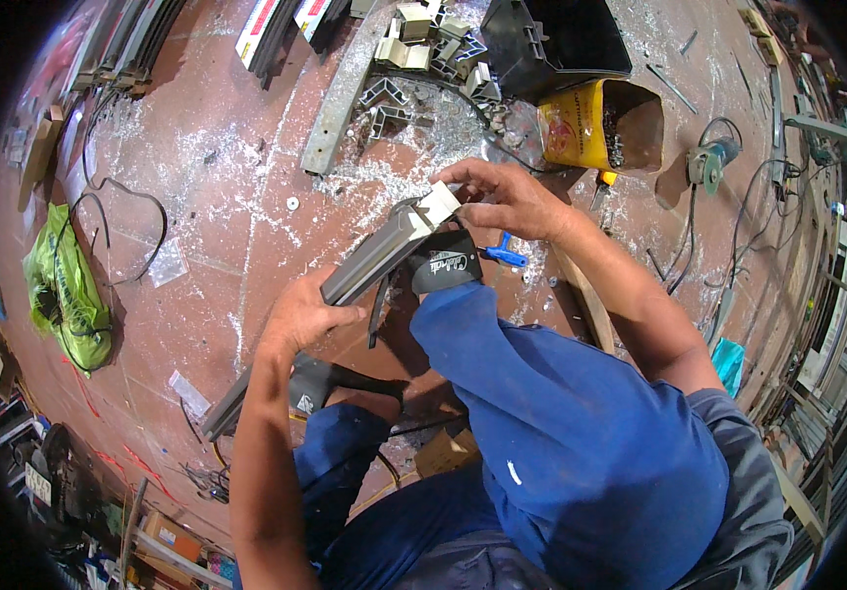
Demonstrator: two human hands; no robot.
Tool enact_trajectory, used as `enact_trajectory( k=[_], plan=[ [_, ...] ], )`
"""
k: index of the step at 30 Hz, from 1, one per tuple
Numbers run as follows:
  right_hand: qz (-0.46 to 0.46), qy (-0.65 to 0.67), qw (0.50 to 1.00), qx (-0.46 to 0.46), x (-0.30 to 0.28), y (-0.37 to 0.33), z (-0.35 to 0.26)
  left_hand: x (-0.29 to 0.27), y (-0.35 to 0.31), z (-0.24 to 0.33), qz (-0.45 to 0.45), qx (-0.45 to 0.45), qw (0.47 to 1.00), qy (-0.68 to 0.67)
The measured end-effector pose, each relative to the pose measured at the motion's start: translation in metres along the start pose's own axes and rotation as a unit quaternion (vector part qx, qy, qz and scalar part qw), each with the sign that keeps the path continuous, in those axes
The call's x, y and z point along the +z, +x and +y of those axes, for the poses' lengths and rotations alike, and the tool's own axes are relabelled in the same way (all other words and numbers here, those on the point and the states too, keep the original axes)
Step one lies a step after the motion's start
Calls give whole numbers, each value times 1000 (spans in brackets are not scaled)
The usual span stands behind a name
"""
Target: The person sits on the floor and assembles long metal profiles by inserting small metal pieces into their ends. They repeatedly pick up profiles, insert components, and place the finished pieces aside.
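My left hand [300,317] grips a long grey metal profile [374,258] around its middle; the bar slants from lower left to upper right. My right hand [507,197] pinches a small pale corner piece [439,205] at the bar's upper end. The piece touches the end of the bar. Both hands work above my blue-trousered knee [472,324], over a black sandal [446,262]. The bar's lower end runs down behind my left forearm toward the floor.
A pile of pale corner pieces [433,49] lies at the top beside a black bin [556,39] and a yellow bag of screws [600,123]. An angle grinder [710,162] rests at right. A green bag [64,285] lies at left. Metal shavings cover the reddish floor.
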State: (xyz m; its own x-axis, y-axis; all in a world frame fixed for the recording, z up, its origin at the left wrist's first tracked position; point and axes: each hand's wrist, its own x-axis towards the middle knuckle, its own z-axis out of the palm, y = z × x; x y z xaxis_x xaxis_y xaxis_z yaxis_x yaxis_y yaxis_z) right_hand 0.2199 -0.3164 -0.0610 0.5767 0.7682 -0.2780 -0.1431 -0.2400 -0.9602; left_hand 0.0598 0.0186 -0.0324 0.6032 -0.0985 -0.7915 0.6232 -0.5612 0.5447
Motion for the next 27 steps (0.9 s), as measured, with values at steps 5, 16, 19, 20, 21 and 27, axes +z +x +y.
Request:
enact_trajectory(
  k=[5,16,19,20,21,27],
  plan=[
    [31,-175,969,-169,0,7,14,-2,6,5,-2,0,1000,7],
    [151,-189,955,-172,34,-7,34,14,5,-24,136,113,981,85],
    [159,-153,972,-81,35,-9,28,26,1,-7,214,78,954,195],
    [163,-169,971,-46,40,-9,17,28,-1,-11,238,99,947,192],
    [180,-132,974,24,44,-10,15,32,-4,-13,273,110,932,211],
    [146,-75,986,41,44,-6,34,48,-11,-17,350,122,903,216]
  ],
)
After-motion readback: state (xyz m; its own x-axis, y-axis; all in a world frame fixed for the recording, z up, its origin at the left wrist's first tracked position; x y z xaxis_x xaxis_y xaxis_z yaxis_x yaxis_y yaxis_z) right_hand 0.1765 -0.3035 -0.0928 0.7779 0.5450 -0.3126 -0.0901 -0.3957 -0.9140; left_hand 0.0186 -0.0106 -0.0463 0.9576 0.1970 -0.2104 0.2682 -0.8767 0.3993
